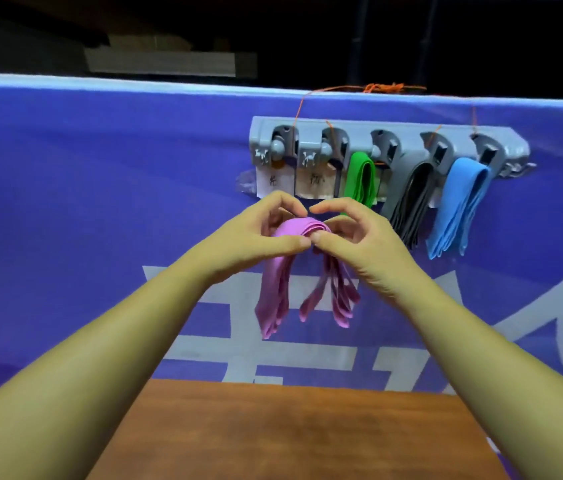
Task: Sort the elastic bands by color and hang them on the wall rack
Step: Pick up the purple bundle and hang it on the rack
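Left grip [259, 233] and right grip [352, 233] both pinch a bunch of pink bands [273, 299] at its folded top, thumb tips meeting in front and forefingers arched over it, so both grips are clenched on the bunch. Loose ends hang in two clusters, in the air above the table's [307, 434] far edge, in front of the blue banner [100, 168]. Bunch is just below the rack's [307, 128] two left hooks, clear of them. Hanging on the rack, left to right: green band [361, 181], black bands [411, 206] (maybe dark grey, light is poor), blue bands [456, 209]. Paper labels [318, 183] sit under the left hooks, writing unreadable. Orange string [384, 87] runs from the banner top to the rack.
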